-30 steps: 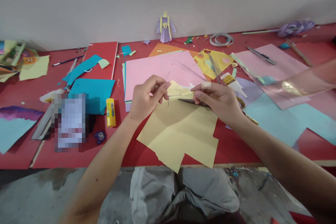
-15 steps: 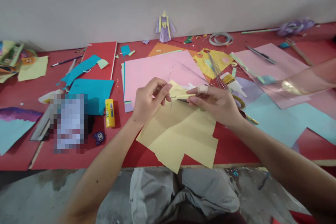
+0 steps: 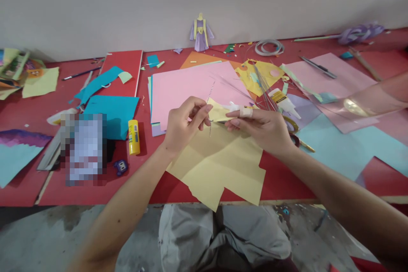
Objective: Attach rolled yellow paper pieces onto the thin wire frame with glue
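My left hand [image 3: 188, 119] is closed, its thumb and fingertips pinching a thin twisted wire [image 3: 212, 90] that sticks out above and below them. Close by on the right, my right hand [image 3: 258, 125], with a bandage on one finger, is closed around a slim dark pointed tool [image 3: 220, 123]; most of it is hidden, so its exact kind is unclear. The tool's tip lies close to the wire. Under both hands spreads a cut sheet of yellow paper [image 3: 216, 170].
Pink paper [image 3: 188, 85] lies behind my hands. A glue stick [image 3: 134, 137] and blue paper [image 3: 114, 112] are to the left; a glue bottle [image 3: 285, 102], craft knife [image 3: 318, 67] and light-blue paper [image 3: 353, 144] to the right. A paper doll [image 3: 200, 34] leans against the wall.
My left hand and the wire have shifted slightly right and down. The pale strip visible by my right fingertips before is now hard to make out, and less of the tool's tip shows.
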The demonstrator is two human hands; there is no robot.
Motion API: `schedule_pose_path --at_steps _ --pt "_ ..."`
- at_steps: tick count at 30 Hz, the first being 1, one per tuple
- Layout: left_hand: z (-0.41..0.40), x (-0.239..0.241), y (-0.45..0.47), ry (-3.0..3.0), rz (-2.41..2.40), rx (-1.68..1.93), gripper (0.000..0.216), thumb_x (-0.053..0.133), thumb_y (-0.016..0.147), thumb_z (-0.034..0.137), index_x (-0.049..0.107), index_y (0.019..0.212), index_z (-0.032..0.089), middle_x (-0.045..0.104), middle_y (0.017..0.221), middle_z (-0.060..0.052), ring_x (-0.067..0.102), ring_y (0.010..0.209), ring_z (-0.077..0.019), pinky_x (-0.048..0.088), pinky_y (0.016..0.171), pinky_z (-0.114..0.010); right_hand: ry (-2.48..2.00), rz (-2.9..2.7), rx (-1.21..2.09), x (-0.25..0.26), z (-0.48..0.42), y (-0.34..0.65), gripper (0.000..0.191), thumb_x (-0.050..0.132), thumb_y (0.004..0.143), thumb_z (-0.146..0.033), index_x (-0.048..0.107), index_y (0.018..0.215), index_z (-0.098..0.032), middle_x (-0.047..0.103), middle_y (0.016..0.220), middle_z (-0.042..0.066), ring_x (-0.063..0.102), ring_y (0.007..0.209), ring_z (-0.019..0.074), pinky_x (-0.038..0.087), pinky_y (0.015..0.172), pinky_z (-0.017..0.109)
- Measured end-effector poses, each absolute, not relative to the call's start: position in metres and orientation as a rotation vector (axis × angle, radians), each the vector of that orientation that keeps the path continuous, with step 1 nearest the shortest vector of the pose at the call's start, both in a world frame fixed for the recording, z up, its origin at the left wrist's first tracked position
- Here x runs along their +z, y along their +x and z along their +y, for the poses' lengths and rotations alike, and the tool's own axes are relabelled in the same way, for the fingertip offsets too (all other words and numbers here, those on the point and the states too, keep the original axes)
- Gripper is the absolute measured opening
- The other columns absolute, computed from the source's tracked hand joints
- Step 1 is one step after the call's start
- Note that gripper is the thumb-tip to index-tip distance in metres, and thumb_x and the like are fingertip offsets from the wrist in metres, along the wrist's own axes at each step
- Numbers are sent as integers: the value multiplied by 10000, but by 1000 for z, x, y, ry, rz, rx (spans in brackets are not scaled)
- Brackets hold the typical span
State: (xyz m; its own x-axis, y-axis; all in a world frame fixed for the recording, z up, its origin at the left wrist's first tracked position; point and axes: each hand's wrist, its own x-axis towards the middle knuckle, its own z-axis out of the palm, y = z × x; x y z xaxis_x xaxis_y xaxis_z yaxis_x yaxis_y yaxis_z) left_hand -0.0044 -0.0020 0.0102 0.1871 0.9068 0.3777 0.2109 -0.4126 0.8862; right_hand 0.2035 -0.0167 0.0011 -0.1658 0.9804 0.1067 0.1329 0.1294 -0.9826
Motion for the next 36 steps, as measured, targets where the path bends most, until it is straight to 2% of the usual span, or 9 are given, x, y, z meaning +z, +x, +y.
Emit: schedule_pose_path --at_steps 6,15,21,27,36 --pt "-2 7 -6 1887 997 1324 175 568 958 314 545 831 195 643 586 43 578 462 -42 454 454 -130 -1147 -1496 1175 4 -16 204 181 751 806 -379 776 905 -229 769 773 29 728 664 163 620 705 311" --pt "-1 4 -6 2039 927 1387 125 585 950 250 552 845 191 638 577 47 582 464 -31 453 460 -108 -1189 -1584 1161 7 -15 204 285 711 813 -486 781 844 -211 746 692 31 698 631 161 594 660 306" --pt "-3 6 -5 2037 942 1377 161 564 960 300 546 837 198 639 592 38 605 479 -48 456 455 -130 -1195 -1615 1137 6 -15 204 257 692 833 -469 763 778 -228 734 672 18 688 634 161 574 635 296" --pt "-5 6 -5 1994 980 1318 176 549 966 330 546 841 207 639 599 32 598 481 -58 469 464 -152 -1223 -1634 1130 5 -16 204 316 680 829 -522 743 717 -233 727 665 24 686 641 175 564 605 305" --pt "-2 7 -7 1875 1022 1309 207 557 957 374 557 843 201 646 600 33 585 491 -59 462 483 -161 -1213 -1574 1122 6 -15 206 253 699 828 -491 743 817 -242 723 717 19 668 628 162 581 668 319"
